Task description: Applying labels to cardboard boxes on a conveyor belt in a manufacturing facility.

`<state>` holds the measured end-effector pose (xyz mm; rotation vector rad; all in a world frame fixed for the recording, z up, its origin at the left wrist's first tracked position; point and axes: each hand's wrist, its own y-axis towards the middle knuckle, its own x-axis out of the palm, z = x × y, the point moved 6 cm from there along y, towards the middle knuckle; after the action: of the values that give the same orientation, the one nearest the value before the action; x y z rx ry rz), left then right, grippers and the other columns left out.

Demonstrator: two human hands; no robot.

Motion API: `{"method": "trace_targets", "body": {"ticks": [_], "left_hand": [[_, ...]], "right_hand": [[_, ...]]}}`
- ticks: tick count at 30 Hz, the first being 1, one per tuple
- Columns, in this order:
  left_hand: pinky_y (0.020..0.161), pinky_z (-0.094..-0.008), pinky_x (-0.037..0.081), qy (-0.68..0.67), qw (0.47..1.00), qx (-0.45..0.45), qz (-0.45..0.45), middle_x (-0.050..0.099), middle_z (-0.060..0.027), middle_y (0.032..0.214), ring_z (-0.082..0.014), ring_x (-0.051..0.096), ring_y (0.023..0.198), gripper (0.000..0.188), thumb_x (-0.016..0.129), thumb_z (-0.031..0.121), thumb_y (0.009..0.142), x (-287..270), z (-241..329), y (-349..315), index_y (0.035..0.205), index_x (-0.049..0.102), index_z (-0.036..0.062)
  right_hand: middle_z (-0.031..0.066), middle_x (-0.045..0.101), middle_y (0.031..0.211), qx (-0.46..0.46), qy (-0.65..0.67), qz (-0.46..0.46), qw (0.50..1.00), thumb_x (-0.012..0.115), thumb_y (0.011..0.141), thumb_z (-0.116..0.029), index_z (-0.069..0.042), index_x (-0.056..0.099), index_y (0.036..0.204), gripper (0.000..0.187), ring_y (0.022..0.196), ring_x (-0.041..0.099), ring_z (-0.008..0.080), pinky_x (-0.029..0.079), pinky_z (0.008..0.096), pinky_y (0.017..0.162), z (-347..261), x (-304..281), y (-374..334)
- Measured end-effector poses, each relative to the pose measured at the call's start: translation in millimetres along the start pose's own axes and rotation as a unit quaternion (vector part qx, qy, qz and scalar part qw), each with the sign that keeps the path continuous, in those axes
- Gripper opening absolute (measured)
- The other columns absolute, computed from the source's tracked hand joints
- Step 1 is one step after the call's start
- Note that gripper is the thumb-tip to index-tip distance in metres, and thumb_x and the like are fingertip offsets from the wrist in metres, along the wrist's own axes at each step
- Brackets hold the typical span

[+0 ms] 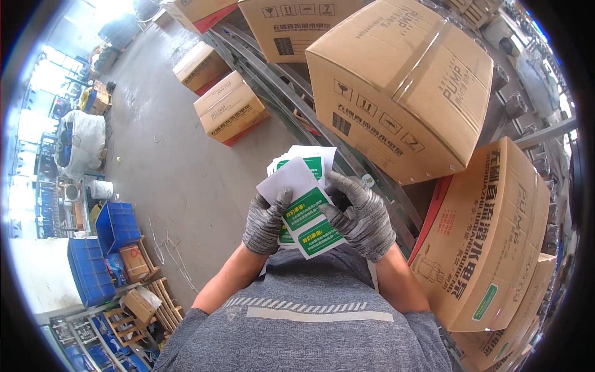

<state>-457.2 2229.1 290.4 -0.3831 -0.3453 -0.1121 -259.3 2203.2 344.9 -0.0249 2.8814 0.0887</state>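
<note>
Grey knit gloves cover both my hands, held in front of my chest. My left hand (268,222) pinches the left side of a stack of white sheets bearing green printed labels (319,234). A blank white piece (286,177) lies over the upper part of the stack, beside my left thumb. More green and white sheets (305,162) fan out behind it. On the right side, my right hand (364,218) grips the sheets' edge between thumb and fingers; some of its fingertips are hidden behind the paper.
A large taped carton (396,87) rests on a metal conveyor (273,74) to the right. Nearer stands another carton (489,242) with a green label. Two smaller cartons (230,108) sit on the grey floor. Blue bins (93,270) and wooden pallets (127,325) stand at left.
</note>
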Motion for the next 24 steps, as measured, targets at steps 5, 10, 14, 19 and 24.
{"method": "trace_targets", "body": {"ticks": [5,10,14,19,24], "left_hand": [[0.090,-0.0322,0.056,0.008,1.000,0.010,-0.010,0.071,-0.0071,0.116,-0.0154,0.066,0.104,0.046,0.077,0.030,0.094,5,13,33,0.128,0.064,0.0020],[0.089,-0.0310,0.056,0.016,0.999,0.018,-0.043,0.071,-0.0073,0.115,-0.0147,0.066,0.103,0.043,0.077,0.025,0.094,13,26,66,0.127,0.064,0.0020],[0.088,-0.0309,0.057,0.026,0.998,0.029,-0.055,0.071,-0.0073,0.115,-0.0150,0.067,0.103,0.043,0.077,0.024,0.094,15,41,84,0.128,0.064,0.0019],[0.088,-0.0318,0.057,0.020,0.997,0.020,-0.077,0.071,-0.0084,0.115,-0.0165,0.067,0.102,0.046,0.078,0.026,0.094,6,52,111,0.129,0.063,0.0014],[0.087,-0.0322,0.057,0.029,0.996,0.027,-0.082,0.072,-0.0092,0.114,-0.0169,0.068,0.100,0.045,0.078,0.025,0.093,-6,73,127,0.128,0.063,0.0007]], "right_hand": [[0.0116,0.067,0.106,-0.066,-0.112,0.040,0.991,0.081,0.084,-0.014,-0.006,0.067,0.127,0.046,0.095,0.068,0.0253,0.056,0.0342,0.084,-9,-6,22],[0.0200,0.063,0.120,-0.041,-0.177,0.098,0.979,0.078,0.087,-0.014,-0.002,0.066,0.126,0.043,0.101,0.068,0.0336,0.058,0.0400,0.087,-6,1,41],[0.0197,0.064,0.120,-0.052,-0.192,0.173,0.965,0.076,0.088,-0.010,-0.001,0.066,0.124,0.039,0.100,0.068,0.0361,0.058,0.0408,0.089,-23,12,47],[0.0187,0.065,0.120,-0.119,-0.290,0.214,0.925,0.076,0.087,-0.011,-0.001,0.068,0.121,0.037,0.103,0.066,0.0357,0.057,0.0423,0.090,-46,23,63],[0.0182,0.065,0.119,-0.131,-0.332,0.222,0.907,0.077,0.086,-0.011,-0.002,0.069,0.119,0.034,0.106,0.065,0.0348,0.055,0.0430,0.092,-54,43,82]]}}
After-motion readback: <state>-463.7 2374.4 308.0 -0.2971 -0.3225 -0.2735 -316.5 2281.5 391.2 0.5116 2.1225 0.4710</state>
